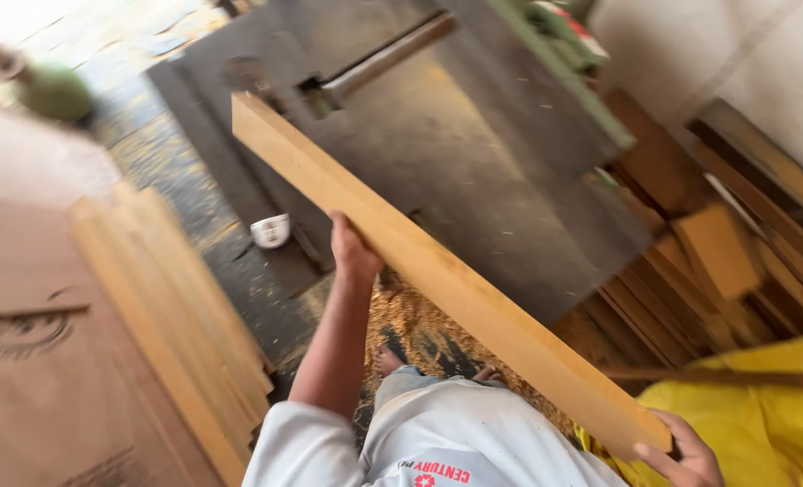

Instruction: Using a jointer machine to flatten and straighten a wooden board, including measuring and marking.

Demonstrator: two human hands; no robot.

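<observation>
The dark steel machine table [473, 153] fills the middle of your view, with a slot and a long metal bar [383, 59] set near its far edge and a green-painted edge running down its right side. Across it, above its surface, you carry a long pale wooden plank [437, 271]; its long axis runs on a diagonal from the far upper left, over the table, down to the near lower right beside your body. To your left a stack of similar light boards [176, 316] leans in a pile, with a flat brown sheet below it, and to your right offcuts and darker planks [717, 261] lie heaped against the wall, a yellow sheet [762, 415] bunched over their near end. The floor at your feet is thick with sawdust [419, 329], and a small white cup [270, 230] sits on the ground by the table's left corner. Your left hand [354, 251] is wrapped around the plank's left edge about midway along its length, fingers curled under it and out of sight, thumb side up. Your right hand [685, 455] closes around the plank's near end, fingers showing beneath the corner. So the plank lies ahead and leftward from both hands, most of its length beyond the left one, and the right hand holds the end nearest you.
</observation>
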